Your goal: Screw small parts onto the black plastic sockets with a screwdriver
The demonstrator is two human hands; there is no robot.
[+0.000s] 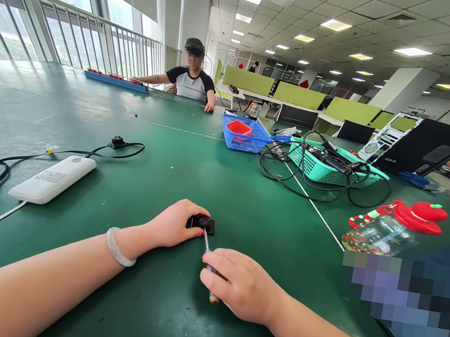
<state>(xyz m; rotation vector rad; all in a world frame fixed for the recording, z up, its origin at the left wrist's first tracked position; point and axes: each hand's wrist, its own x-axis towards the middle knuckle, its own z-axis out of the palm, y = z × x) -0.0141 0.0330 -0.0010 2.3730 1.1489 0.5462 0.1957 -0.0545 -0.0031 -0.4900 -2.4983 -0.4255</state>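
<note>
Black part (208,224), small and blocky, sits at the centre of the frame on the green worktop (133,313), partly covered by fingers. Fine detail on it too small to read.

Hands: left hand (177,223) comes in from lower left, mostly closed, fingers over the part's left side, thumb at its near side, holding it. White bracelet (121,247) on that wrist. Right hand (246,287), from lower right, fingers curled round a screwdriver (207,242). Tan butt end pokes out below the fingers; metal shaft slants up-left, tip at the part's near edge, looks to be touching. Exact contact point can't be made out.

Around: white power strip (55,178) left of frame, black cable (128,144) looped beside and beyond it. Upper centre: blue basket (242,144) with a red container (239,127) inside. Right of that, turquoise basket (314,170) full of black leads, some spilling over the rim onto the worktop. Black computer case (428,149) tilted at upper right. Clear bottle (389,235) with red lid at right. Lower right corner pixelated, can't identify.

Far edge, upper centre-left: person (193,84) in a black-sleeved shirt, one arm reaching toward a long blue tray (114,81).
</note>
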